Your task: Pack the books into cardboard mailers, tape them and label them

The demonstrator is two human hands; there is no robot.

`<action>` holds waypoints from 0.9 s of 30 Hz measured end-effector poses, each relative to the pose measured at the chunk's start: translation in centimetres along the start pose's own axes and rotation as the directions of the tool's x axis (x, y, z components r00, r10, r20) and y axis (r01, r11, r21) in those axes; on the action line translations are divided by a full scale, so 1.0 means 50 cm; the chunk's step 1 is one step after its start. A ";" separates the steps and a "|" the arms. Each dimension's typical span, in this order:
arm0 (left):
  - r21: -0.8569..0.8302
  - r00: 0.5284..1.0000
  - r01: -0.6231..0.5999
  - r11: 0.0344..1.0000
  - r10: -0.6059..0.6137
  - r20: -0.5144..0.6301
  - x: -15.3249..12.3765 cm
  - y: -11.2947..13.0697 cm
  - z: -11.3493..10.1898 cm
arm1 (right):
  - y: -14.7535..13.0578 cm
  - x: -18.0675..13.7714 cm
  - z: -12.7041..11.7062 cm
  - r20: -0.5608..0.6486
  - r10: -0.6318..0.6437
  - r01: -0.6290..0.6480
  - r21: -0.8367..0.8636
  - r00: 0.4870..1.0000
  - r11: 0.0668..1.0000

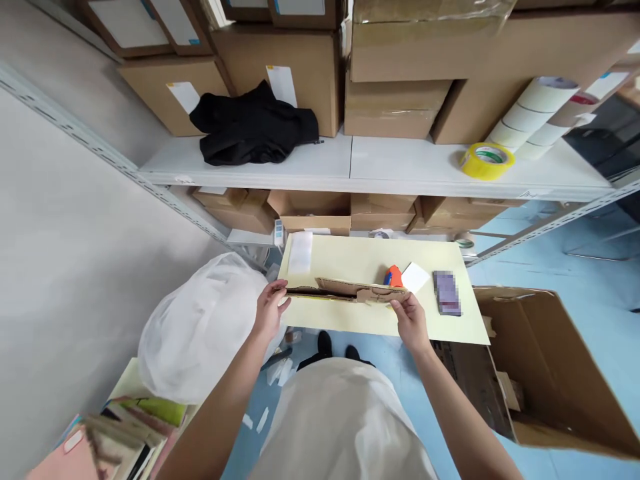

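Observation:
A flat cardboard box is held level over the pale yellow table, its long narrow edge turned up toward me. Along that edge a dark gap runs on the left, and a torn-looking flap shows on the right. My left hand pinches the left end between thumb and fingers. At the other end, my right hand grips the corner with its thumb on the near side. Just behind the cardboard lies a small orange and blue object, partly hidden. A white slip of paper is beside it.
A blurred phone-like object and a translucent white sheet lie on the table. A large open carton stands right, a full white bag left. Shelves ahead hold boxes, black clothing and yellow tape.

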State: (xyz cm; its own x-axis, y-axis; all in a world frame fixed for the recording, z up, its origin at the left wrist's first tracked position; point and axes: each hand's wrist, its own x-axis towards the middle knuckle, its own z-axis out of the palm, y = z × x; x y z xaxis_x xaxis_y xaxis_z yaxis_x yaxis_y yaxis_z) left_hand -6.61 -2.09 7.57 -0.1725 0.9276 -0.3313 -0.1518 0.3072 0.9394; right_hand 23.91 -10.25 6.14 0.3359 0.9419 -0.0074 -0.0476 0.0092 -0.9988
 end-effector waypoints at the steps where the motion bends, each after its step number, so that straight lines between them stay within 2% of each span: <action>1: -0.004 1.000 0.012 1.000 -0.012 0.012 0.012 -0.002 -0.002 | 0.004 0.003 0.006 -0.005 0.009 -0.009 -0.003 1.000 1.000; 5: 0.023 0.997 0.054 0.998 -0.055 0.061 0.054 -0.002 -0.008 | 0.022 0.018 0.027 -0.052 0.029 -0.030 -0.003 0.998 1.000; 9: 0.061 0.993 0.102 0.993 -0.105 0.050 0.083 0.001 -0.017 | 0.034 0.037 0.049 -0.077 0.045 -0.043 0.033 0.996 0.999; 14: 0.252 0.986 0.136 0.958 -0.155 0.060 0.102 -0.011 -0.033 | 0.055 0.057 0.062 -0.038 0.079 -0.078 0.046 0.996 0.996; 18: 0.472 0.975 0.053 0.880 -0.149 0.167 0.104 -0.019 -0.046 | 0.084 0.072 0.056 0.015 0.085 -0.085 -0.022 0.996 0.996; 20: 0.616 0.960 -0.041 0.787 -0.139 0.241 0.100 -0.017 -0.045 | 0.101 0.080 0.055 0.027 0.087 -0.084 -0.105 0.996 0.991; 23: 0.825 0.931 -0.192 0.531 -0.167 0.324 0.087 -0.009 -0.028 | 0.122 0.084 0.060 -0.043 0.072 -0.081 -0.253 0.996 0.964; 25: 0.900 0.922 -0.266 0.345 -0.182 0.342 0.078 -0.001 -0.010 | 0.128 0.078 0.067 -0.096 0.074 -0.101 -0.319 0.993 0.942; 27: 0.922 0.920 -0.308 0.235 -0.174 0.352 0.071 0.006 0.007 | 0.129 0.068 0.075 -0.102 0.106 -0.136 -0.360 0.989 0.923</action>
State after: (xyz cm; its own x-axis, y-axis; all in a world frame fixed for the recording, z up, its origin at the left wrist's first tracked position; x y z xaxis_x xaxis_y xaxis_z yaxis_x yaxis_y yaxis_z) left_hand -6.90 1.38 6.69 0.2099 0.8744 -0.4375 0.9146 -0.0175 0.4040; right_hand 21.21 -5.70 -0.13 0.4229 0.8985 -0.1176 0.2496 -0.2403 -0.9380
